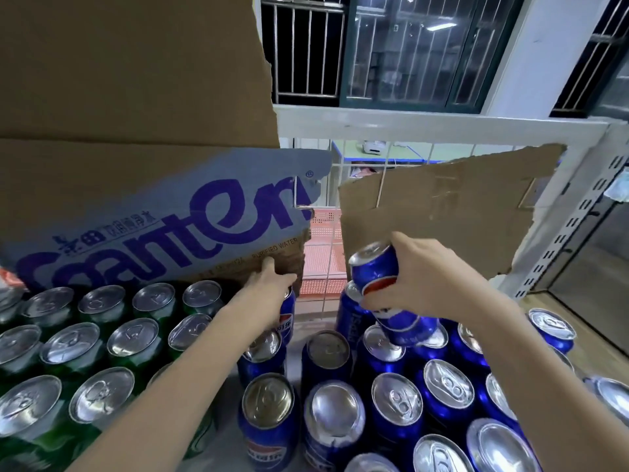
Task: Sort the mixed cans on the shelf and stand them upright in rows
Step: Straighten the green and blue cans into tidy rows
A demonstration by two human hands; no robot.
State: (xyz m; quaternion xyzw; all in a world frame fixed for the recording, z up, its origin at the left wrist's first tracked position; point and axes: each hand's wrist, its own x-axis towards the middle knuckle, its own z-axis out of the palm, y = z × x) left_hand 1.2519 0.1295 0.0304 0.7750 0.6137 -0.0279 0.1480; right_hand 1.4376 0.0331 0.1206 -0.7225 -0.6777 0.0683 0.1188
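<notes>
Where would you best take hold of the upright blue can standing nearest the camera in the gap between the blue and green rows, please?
Take the blue can round its upper wall just under the rim, coming from above: it stands upright, the green cans crowd its left.

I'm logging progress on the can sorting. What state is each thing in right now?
Held blue can: tilted, lifted above the blue group.
Right hand: grips the held blue can.
Left hand: on a blue can at the back.
Green cans: upright in rows.
Blue cans: upright, loosely grouped.
Cardboard box: torn open.
</notes>
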